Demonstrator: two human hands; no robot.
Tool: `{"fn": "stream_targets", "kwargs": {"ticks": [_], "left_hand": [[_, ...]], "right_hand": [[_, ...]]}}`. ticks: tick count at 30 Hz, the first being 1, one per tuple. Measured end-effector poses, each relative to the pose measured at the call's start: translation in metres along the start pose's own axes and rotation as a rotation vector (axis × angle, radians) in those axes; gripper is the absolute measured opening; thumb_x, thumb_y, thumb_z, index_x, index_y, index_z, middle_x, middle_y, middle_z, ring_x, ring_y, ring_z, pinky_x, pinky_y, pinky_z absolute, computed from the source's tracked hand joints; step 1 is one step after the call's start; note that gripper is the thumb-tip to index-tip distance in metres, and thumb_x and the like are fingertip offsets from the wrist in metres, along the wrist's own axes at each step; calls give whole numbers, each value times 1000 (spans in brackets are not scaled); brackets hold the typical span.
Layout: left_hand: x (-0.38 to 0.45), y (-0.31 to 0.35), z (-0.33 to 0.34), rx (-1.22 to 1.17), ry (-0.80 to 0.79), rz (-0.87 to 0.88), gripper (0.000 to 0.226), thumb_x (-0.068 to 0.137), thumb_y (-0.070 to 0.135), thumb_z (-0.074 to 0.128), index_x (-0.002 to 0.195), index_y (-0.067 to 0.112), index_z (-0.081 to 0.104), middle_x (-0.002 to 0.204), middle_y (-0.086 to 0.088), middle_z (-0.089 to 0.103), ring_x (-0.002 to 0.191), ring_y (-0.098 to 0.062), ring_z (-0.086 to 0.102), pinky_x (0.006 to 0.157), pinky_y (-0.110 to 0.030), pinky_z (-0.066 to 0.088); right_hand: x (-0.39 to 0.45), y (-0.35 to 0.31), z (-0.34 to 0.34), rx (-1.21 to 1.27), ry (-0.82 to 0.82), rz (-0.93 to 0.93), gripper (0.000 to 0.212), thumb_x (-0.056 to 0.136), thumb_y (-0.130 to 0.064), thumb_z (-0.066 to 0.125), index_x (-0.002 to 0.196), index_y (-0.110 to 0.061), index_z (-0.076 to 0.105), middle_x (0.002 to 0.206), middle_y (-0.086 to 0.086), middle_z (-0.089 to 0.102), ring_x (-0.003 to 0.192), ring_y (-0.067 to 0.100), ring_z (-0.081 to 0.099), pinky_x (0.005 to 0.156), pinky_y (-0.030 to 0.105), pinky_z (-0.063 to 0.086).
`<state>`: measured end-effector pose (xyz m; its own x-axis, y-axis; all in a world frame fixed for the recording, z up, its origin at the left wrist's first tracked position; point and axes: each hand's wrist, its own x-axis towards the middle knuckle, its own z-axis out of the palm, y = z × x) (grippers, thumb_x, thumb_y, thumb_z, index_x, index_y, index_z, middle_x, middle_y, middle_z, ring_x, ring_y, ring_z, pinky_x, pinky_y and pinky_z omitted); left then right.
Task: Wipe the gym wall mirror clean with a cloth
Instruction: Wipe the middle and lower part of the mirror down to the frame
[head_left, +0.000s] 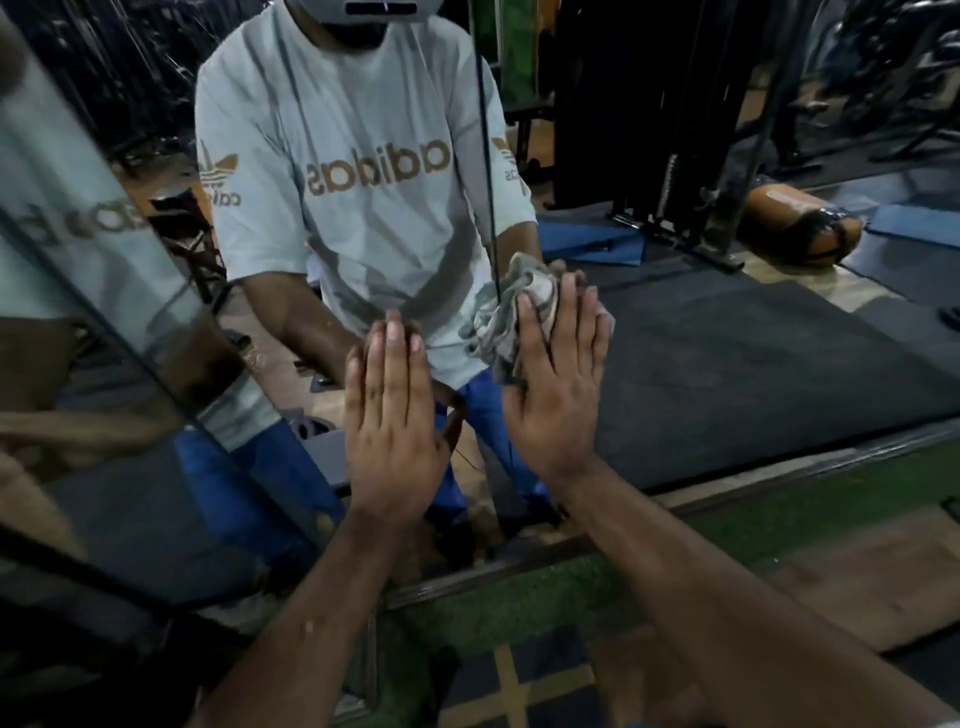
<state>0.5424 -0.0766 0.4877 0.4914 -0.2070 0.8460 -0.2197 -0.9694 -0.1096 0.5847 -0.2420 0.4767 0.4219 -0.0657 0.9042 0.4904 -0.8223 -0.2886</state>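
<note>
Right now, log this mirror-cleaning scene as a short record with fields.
setting: gym, wall mirror meeting the floor
left hand: flat on the glass, fingers together, holding nothing
right hand: palm pressing the cloth against the mirror
cloth: crumpled, pale grey, bunched under the fingers
reflection: person in a grey T-shirt, orange bag on dark mats
</note>
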Motion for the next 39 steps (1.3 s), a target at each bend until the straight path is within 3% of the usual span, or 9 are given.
{"fn": "stream_targets", "kwargs": {"ticks": [4, 9, 12, 18, 22, 29, 33, 37, 39], "left_hand": [[-11, -14, 5, 0, -65, -23, 72, 102, 41, 54, 151, -9, 33, 159, -30, 26, 151, -41, 22, 122, -55, 24], [-43, -34, 9, 30, -33, -133, 84, 100, 49, 60, 152, -7, 28, 160, -29, 22, 151, -42, 21, 119, -58, 30], [-50, -38, 13, 16, -16, -180, 83, 101, 50, 58, 153, -8, 28, 160, -29, 22, 151, -42, 21, 120, -58, 27], [-64, -46, 9, -93, -54, -223, 91, 97, 42, 59, 160, 4, 6, 167, -16, 8, 156, -30, 6, 123, -51, 23], [-81, -41, 15, -105, -17, -429, 91, 98, 49, 63, 158, -3, 18, 166, -16, 8, 154, -34, 15, 121, -53, 28], [-112, -36, 28, -233, 22, -642, 80, 92, 7, 64, 156, -8, 18, 165, -23, 9, 155, -37, 9, 117, -58, 31], [-117, -37, 31, -248, 44, -717, 78, 97, 17, 65, 157, -5, 19, 166, -20, 10, 155, -35, 15, 114, -53, 37], [-126, -45, 24, -239, 11, -694, 82, 99, 31, 61, 157, -5, 16, 166, -19, 7, 155, -33, 9, 122, -48, 27], [-131, -50, 22, -224, -10, -657, 84, 97, 28, 63, 156, -5, 15, 165, -16, 6, 155, -32, 8, 124, -47, 24]], "right_hand": [[-42, 3, 12, -99, -195, -335, 58, 107, -14, 40, 163, -23, 27, 175, 9, -1, 162, 32, 1, 130, 53, 7], [-20, -1, 10, -114, -97, -330, 72, 95, -3, 53, 161, -23, 32, 168, 16, 26, 162, 28, 1, 130, 51, 8], [-12, -23, 22, -48, -82, -253, 75, 95, -6, 50, 164, -21, 26, 171, 14, 19, 162, 30, -3, 130, 53, 4], [-36, -9, 27, -190, -216, -635, 74, 94, -2, 54, 162, -23, 34, 168, 13, 28, 162, 30, 8, 131, 50, 11], [-12, -26, 29, -96, -149, -533, 63, 99, -3, 42, 160, -21, 39, 168, 16, 29, 161, 29, 4, 130, 50, 5], [-38, -33, 42, -182, -290, -834, 77, 86, -1, 51, 159, -20, 38, 169, 10, 25, 159, 34, 9, 131, 49, 0], [-21, -53, 52, -115, -167, -746, 68, 89, 5, 50, 153, -19, 54, 165, 13, 35, 154, 36, 26, 129, 49, 10], [-48, -53, 61, -156, -214, -797, 64, 97, 2, 42, 156, -19, 48, 168, 11, 30, 162, 31, 7, 131, 49, 6], [-55, -52, 61, -166, -279, -887, 60, 102, -2, 32, 157, -19, 47, 168, 10, 27, 161, 31, 10, 131, 48, 4]]}}
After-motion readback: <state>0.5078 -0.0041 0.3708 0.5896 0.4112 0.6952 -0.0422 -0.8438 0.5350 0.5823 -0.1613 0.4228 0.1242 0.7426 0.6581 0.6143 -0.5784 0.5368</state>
